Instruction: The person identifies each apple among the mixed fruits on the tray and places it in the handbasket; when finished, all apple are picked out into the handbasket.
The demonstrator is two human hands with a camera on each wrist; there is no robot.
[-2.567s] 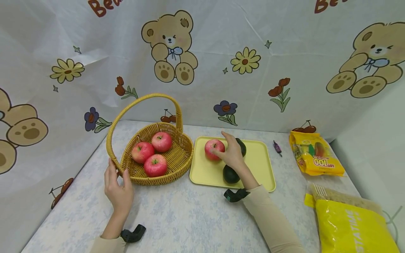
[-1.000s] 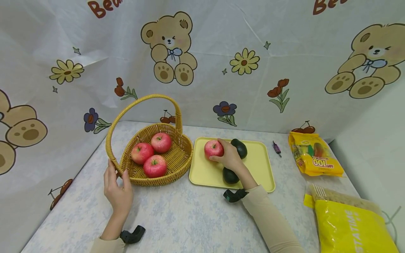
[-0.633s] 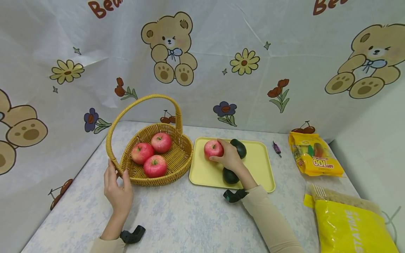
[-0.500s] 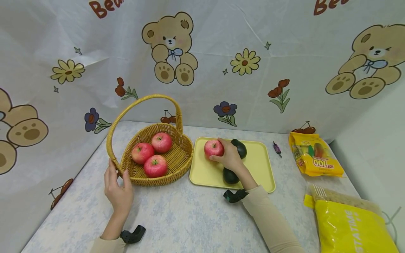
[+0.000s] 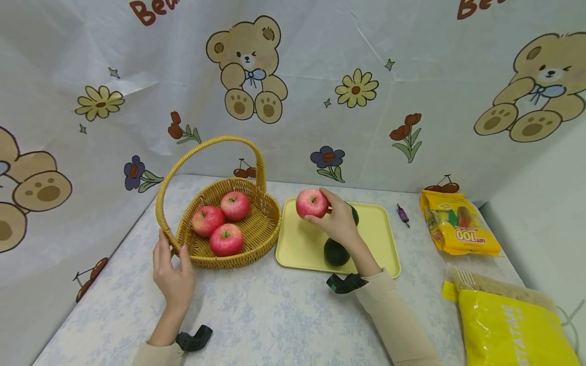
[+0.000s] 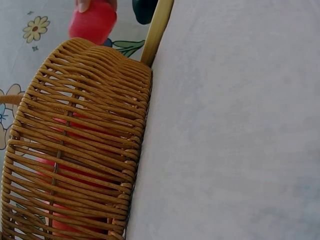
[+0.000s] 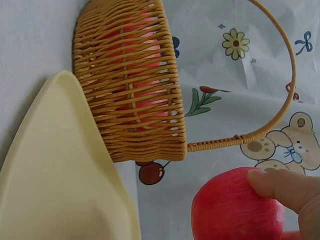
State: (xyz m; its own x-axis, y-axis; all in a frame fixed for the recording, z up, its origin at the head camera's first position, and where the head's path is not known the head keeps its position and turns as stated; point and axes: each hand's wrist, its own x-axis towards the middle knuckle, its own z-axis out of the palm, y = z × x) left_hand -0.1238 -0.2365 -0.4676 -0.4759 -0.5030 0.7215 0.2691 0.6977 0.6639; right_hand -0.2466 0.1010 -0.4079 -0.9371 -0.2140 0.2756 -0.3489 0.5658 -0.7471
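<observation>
My right hand (image 5: 340,219) holds a red apple (image 5: 312,203) between thumb and fingers, raised above the pale yellow tray (image 5: 293,254). In the right wrist view the thumb presses on the apple (image 7: 237,207). A dark green avocado (image 5: 336,252) lies on the tray near my wrist; another dark avocado (image 5: 355,215) is partly hidden behind my hand. My left hand (image 5: 174,277) rests against the near left side of the wicker basket (image 5: 256,249), by the foot of its handle, fingers fairly straight. Three red apples (image 5: 227,239) sit in the basket. My left hand is outside its wrist view.
The basket's tall arched handle (image 5: 226,138) rises left of the tray. Right of the tray lie a small purple wrapped item (image 5: 403,215), a yellow-orange packet (image 5: 460,223) and a large yellow bag (image 5: 513,325). A bear-printed cloth (image 5: 311,122) hangs behind the table.
My right hand closed round the apple on the tray and has now lifted it off, slightly upward. The left hand and the basket have stayed in place.
</observation>
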